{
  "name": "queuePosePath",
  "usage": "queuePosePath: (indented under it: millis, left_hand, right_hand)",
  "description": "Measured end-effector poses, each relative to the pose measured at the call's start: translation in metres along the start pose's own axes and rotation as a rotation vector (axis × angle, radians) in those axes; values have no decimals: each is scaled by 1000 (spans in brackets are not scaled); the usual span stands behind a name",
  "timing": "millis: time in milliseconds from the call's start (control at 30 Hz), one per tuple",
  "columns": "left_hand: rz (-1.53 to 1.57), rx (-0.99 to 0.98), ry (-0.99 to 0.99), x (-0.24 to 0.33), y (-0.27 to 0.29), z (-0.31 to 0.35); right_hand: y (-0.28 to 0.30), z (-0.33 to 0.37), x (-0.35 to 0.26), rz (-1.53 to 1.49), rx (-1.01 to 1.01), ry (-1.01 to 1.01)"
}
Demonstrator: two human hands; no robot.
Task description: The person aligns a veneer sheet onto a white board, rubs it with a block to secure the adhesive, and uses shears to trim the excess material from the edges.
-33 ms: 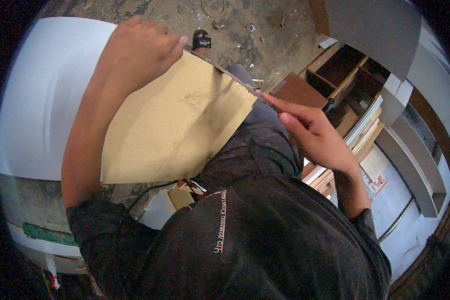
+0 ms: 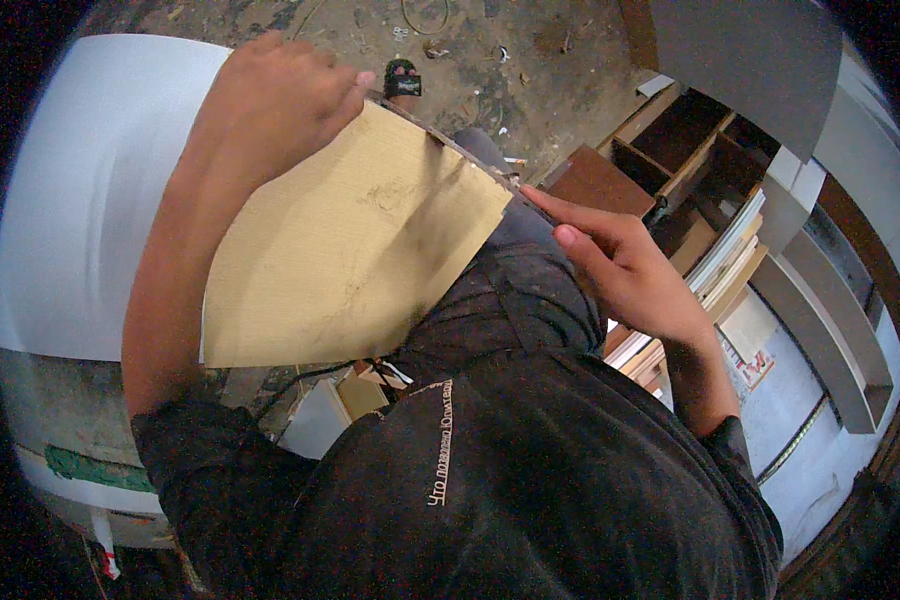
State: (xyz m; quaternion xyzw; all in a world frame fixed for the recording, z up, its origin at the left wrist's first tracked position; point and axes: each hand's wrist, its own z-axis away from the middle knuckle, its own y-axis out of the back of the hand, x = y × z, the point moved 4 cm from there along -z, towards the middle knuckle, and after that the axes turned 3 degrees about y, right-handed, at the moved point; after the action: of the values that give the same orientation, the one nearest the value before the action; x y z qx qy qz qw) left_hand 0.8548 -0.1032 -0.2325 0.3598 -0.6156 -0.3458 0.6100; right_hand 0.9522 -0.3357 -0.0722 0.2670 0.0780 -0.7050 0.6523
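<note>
A pale yellow sheet or panel (image 2: 340, 250) with dark smudges slants across my lap, its near right corner over my dark trousers. My left hand (image 2: 280, 105) is closed over its far edge, with the fingertips hidden. From beside the left thumb, a thin dark strip (image 2: 440, 135) runs along that edge toward my right hand (image 2: 625, 265). There the index finger stretches along the strip's end, while the thumb is bent and the other fingers curl underneath. Whatever lies inside the right hand is mostly hidden.
A large white surface (image 2: 100, 200) extends on the left. At the right stand a brown wooden frame with compartments (image 2: 680, 150), stacked boards (image 2: 735, 255) and a long grey channel-shaped piece (image 2: 830, 330). Scraps lie on the stained floor (image 2: 540, 60) near a sandalled foot (image 2: 403, 80).
</note>
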Motion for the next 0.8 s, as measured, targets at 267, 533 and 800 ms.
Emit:
queuePosePath:
  millis: [267,533,800]
  left_hand:
    - [16,-51,25,-1,0,-4]
    - [-9,-61,16,2,1,3]
    - [155,-64,-273,31,2,-2]
  right_hand:
    - [-26,-51,45,267,-51,-96]
    - [12,-21,50,68,127,-66]
    - [7,-13,72,104,171,-55]
